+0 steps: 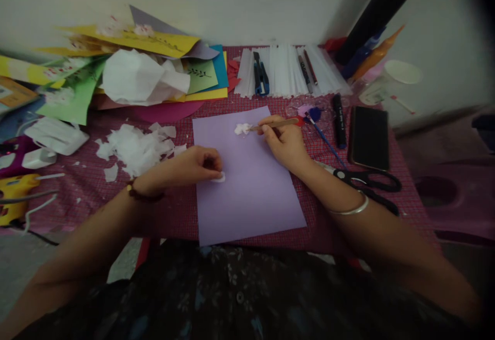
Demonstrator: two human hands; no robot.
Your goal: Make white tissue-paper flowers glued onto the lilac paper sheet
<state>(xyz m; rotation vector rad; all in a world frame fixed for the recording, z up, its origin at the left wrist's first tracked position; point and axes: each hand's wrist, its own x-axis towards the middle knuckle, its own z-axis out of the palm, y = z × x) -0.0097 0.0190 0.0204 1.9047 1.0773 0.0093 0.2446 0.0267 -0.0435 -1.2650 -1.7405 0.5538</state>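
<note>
A sheet of purple paper (247,190) lies on the table in front of me. Near its top edge sits a small crumpled white paper clump (243,129). My right hand (285,141) is closed on a thin brown stick-like tool (284,123), its tip touching or very near the clump. My left hand (201,165) rests over the paper's left side, thumb and finger pinching a small white paper piece (219,177). Left of the sheet is a loose pile of torn white tissue paper (137,149).
Scissors (367,180), a phone (369,138), a black marker (339,120) and a paintbrush (325,139) lie at right. Behind are clear glue sticks (280,69) with a blue cutter (261,77) on top. Coloured papers (162,43) and a yellow glue gun (17,195) are at left.
</note>
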